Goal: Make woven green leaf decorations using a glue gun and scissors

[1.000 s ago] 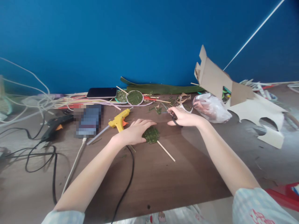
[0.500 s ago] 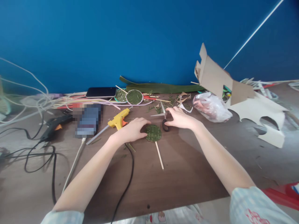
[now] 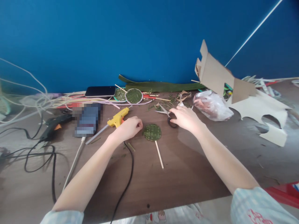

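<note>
A small round woven green disc [image 3: 152, 132] on a thin wooden stick [image 3: 159, 154] lies flat on the brown table [image 3: 177, 174]. My left hand [image 3: 129, 127] rests just left of the disc with its fingers curled in; nothing shows between them, and the fingertips are almost at the disc's rim. My right hand [image 3: 185, 118] lies to the right of the disc, fingers bent over the black handles of a pair of scissors [image 3: 166, 112]. The scissors lie on the table with their blades apart, pointing left.
A yellow glue gun [image 3: 118, 119] and its black cord [image 3: 127, 177] lie by my left hand. Behind are two ringed woven discs [image 3: 134, 95], a phone [image 3: 100, 91], long green leaves [image 3: 163, 87] and leaf scraps. A plastic bag [image 3: 211, 106] and cut cardboard [image 3: 257, 105] sit right, cables left.
My left hand turned the disc so that its stick points toward me, then drew back off it and curled. My right hand pulled the scissors out of the scraps and closer to the disc.
</note>
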`<state>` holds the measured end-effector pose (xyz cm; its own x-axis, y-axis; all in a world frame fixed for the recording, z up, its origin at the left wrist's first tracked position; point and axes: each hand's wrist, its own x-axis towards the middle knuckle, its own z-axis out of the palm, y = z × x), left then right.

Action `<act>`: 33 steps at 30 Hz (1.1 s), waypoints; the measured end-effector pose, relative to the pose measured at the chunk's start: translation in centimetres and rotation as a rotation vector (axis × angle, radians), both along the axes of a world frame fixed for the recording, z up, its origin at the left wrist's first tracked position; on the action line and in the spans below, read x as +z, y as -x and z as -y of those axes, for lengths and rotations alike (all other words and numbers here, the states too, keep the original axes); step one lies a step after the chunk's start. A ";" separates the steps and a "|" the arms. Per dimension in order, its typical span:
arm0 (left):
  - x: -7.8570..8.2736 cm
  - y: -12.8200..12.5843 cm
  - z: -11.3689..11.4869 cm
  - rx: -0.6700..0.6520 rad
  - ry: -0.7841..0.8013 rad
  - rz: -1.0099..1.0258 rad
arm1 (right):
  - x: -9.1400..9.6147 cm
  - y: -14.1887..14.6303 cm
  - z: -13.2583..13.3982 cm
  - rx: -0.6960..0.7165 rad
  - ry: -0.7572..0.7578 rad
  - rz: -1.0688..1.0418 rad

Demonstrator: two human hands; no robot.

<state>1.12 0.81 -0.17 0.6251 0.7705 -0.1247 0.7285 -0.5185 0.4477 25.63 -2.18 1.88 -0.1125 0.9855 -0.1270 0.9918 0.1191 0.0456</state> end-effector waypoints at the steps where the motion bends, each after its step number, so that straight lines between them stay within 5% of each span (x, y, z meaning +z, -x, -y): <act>1: 0.0 0.0 0.0 0.001 -0.001 -0.006 | 0.0 0.1 0.1 0.006 -0.008 0.027; 7: 0.1 0.0 0.1 -0.009 -0.005 0.000 | 0.6 0.4 0.4 0.050 -0.068 0.005; 14: -0.1 0.2 -0.1 -0.037 -0.006 0.041 | -0.6 2.1 0.7 0.348 0.144 -0.568; 33: -0.4 -0.1 -0.1 -0.030 0.096 0.072 | -2.4 3.3 0.8 0.388 0.157 -0.553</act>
<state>1.26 0.92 -0.60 0.6581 0.7377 -0.1511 0.6771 -0.4920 0.5472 22.37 -2.94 -0.51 -0.5422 0.8357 -0.0874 0.7490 0.4336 -0.5011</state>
